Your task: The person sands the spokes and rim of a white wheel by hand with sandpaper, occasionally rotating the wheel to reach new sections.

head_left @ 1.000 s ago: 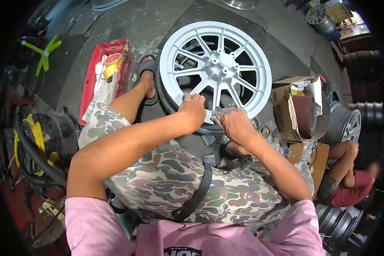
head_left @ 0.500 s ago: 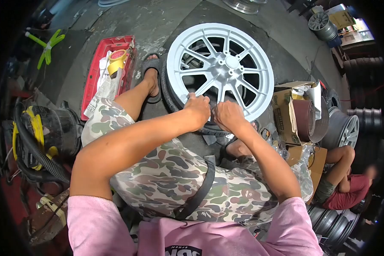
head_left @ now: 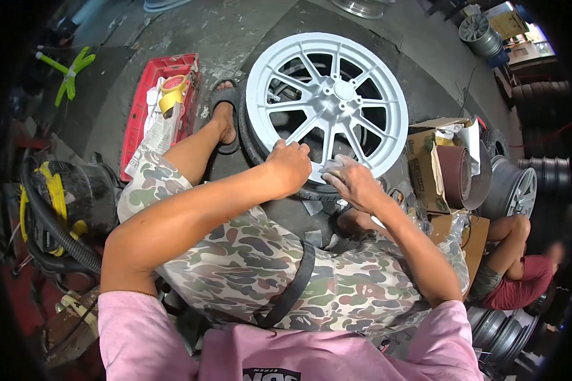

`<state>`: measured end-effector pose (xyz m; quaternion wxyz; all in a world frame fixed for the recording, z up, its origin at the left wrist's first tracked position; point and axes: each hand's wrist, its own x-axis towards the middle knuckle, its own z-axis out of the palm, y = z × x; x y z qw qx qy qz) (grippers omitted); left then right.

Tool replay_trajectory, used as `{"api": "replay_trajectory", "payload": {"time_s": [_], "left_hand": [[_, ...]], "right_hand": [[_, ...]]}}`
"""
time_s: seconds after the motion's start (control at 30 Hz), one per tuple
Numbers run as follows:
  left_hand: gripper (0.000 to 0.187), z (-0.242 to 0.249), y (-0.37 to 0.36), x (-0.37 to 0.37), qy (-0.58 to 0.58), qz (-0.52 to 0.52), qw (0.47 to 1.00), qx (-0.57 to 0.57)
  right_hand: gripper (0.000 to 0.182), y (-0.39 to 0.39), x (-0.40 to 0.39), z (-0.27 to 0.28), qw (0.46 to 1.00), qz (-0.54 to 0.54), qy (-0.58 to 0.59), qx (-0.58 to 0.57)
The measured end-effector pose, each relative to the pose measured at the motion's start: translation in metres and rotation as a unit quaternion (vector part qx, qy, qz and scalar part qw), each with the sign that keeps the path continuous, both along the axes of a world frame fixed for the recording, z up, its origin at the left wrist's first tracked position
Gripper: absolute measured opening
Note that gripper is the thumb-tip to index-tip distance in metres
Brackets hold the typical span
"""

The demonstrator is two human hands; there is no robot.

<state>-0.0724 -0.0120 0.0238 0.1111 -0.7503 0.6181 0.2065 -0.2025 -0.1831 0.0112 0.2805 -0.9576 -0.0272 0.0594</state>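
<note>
A light silver multi-spoke wheel rim [head_left: 270, 114] lies in front of me on top of a black tire [head_left: 251, 143]. My left hand [head_left: 288, 169] is closed at the rim's near edge, its fingers curled; whether they grip the edge or something small is hidden. Just to the right, my right hand [head_left: 356, 183] reaches to the same near edge with its thumb and fingers bent toward each other. Its fingertips look greyish, and what lies between them is too small to make out.
A red tray [head_left: 133, 120] with yellow tape rolls [head_left: 172, 95] and paper stands at the left. A black vacuum-like machine [head_left: 86, 193] is at the lower left. Right of the rim are a cardboard box [head_left: 424, 171] and another wheel [head_left: 521, 193]. A seated person [head_left: 524, 282] is at the far right.
My right hand has shifted slightly right and turned, its fingers looser than before. My left hand stays at the rim's near edge. The view has moved a little.
</note>
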Motion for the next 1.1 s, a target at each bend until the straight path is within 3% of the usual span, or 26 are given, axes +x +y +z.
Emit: {"api": "replay_trajectory", "payload": {"time_s": [0.2, 0.3, 0.43, 0.53, 0.67, 0.8, 0.93, 1.1], "left_hand": [[0.033, 0.027, -0.011, 0.010, -0.040, 0.050, 0.994, 0.085], [0.028, 0.029, -0.009, 0.019, -0.059, 0.076, 0.991, 0.092], [0.034, 0.025, -0.012, 0.021, -0.063, 0.064, 0.991, 0.102], [0.035, 0.026, -0.013, 0.019, -0.077, 0.055, 0.990, 0.104], [0.036, 0.024, -0.010, 0.024, -0.066, 0.055, 0.990, 0.108], [0.037, 0.027, -0.014, 0.025, -0.063, 0.063, 0.990, 0.110], [0.036, 0.022, -0.007, 0.029, -0.054, 0.075, 0.991, 0.099], [0.029, 0.022, 0.000, 0.037, -0.027, 0.095, 0.993, 0.059]], "right_hand": [[0.021, 0.037, 0.030, -0.031, 0.982, -0.004, -0.185, 0.033], [0.023, 0.025, 0.015, -0.017, 0.998, -0.004, -0.007, -0.062], [0.020, 0.017, -0.005, -0.010, 0.989, -0.013, -0.046, -0.139], [0.019, 0.023, 0.006, -0.031, 0.985, -0.041, -0.099, -0.134], [0.017, 0.015, -0.006, -0.012, 0.995, -0.022, -0.005, -0.102], [0.017, 0.023, 0.001, -0.018, 0.988, -0.030, -0.068, -0.137], [0.019, 0.019, 0.003, -0.018, 0.990, -0.022, -0.023, -0.137], [0.018, 0.016, 0.006, -0.010, 0.999, -0.005, 0.002, -0.051]]}}
